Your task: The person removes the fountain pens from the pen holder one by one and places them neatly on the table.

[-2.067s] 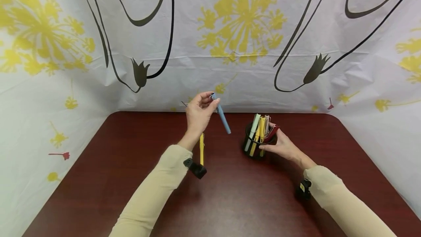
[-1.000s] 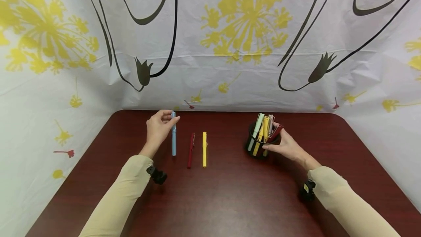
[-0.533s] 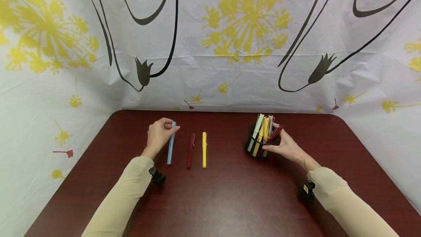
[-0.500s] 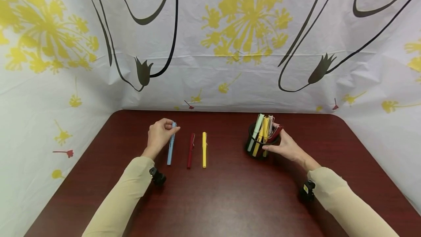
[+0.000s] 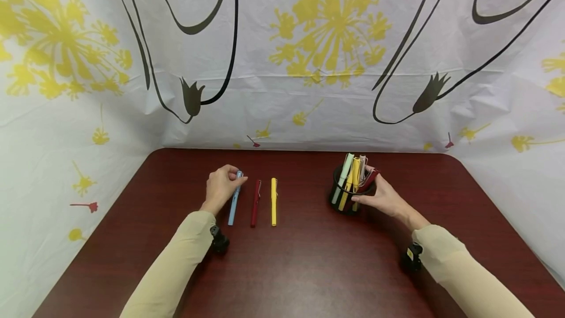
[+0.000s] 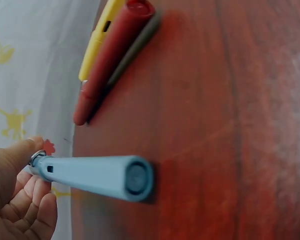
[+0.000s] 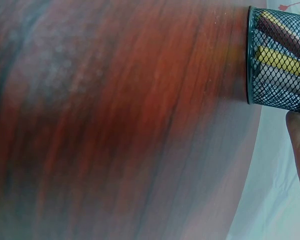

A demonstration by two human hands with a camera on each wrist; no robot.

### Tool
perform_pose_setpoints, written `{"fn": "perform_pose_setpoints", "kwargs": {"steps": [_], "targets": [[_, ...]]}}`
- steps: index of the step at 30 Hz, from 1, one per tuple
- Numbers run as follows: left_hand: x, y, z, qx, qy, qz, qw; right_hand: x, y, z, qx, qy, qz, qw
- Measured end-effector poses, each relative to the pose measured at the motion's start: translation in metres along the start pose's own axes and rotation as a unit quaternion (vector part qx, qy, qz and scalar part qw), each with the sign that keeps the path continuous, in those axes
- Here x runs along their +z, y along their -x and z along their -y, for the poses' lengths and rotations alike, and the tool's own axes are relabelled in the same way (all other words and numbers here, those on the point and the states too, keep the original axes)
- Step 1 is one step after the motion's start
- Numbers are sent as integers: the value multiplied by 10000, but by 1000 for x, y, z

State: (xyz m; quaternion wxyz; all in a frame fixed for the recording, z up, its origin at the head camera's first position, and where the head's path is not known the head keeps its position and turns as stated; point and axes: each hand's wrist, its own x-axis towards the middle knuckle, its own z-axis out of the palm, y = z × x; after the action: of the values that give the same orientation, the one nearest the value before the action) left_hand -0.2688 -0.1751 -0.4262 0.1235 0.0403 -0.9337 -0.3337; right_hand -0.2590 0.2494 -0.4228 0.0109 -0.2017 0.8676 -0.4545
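My left hand [image 5: 220, 186] pinches a light blue pen [image 5: 235, 205] by its clip end, between thumb and fingers. In the left wrist view the blue pen [image 6: 95, 175] points its flat end toward the camera, close over the table. Just right of it a dark red pen [image 5: 256, 203] lies on the table, and beyond that a yellow pen [image 5: 274, 202], roughly parallel. My right hand [image 5: 383, 198] grips a black mesh pen cup [image 5: 340, 205] from its right side. Mint, yellow, grey and dark red pens stand in the cup, leaning at different angles.
The dark reddish-brown table [image 5: 300, 269] ends at a back edge against a white curtain [image 5: 247, 63] printed with yellow flowers and dark stems. The curtain also hangs along both sides. A small black camera sits on each wrist.
The left hand carried the blue pen leftward past the red and yellow pens, then lowered it toward the table and shifted slightly right. The right hand and cup stay in place.
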Motion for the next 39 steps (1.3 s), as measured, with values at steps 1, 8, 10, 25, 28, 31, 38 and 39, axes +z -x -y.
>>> {"fn": "perform_pose_setpoints", "kwargs": {"steps": [1,8,10,25,28,31,38,39], "targets": [[1,0,1,-14,-2,4,10000,0,0,0,-5,1,-2,10000],[7,3,4,61,-45,61,10000,0,-1,2,68,132,9,9999],[9,4,4,48,-81,101,9999,0,-1,2,80,151,4,9999],[14,7,4,-174,-271,233,9992,0,-1,4,102,-3,0,9999],[15,7,4,-191,-281,265,9991,0,0,5,104,-42,8,9999],[15,6,4,-219,-305,272,9989,0,-1,4,125,-29,16,9999],[17,6,4,-327,-340,319,9984,1,-1,2,143,46,6,9999],[17,6,4,-337,-347,333,9983,0,-1,2,139,80,-4,9999]]}}
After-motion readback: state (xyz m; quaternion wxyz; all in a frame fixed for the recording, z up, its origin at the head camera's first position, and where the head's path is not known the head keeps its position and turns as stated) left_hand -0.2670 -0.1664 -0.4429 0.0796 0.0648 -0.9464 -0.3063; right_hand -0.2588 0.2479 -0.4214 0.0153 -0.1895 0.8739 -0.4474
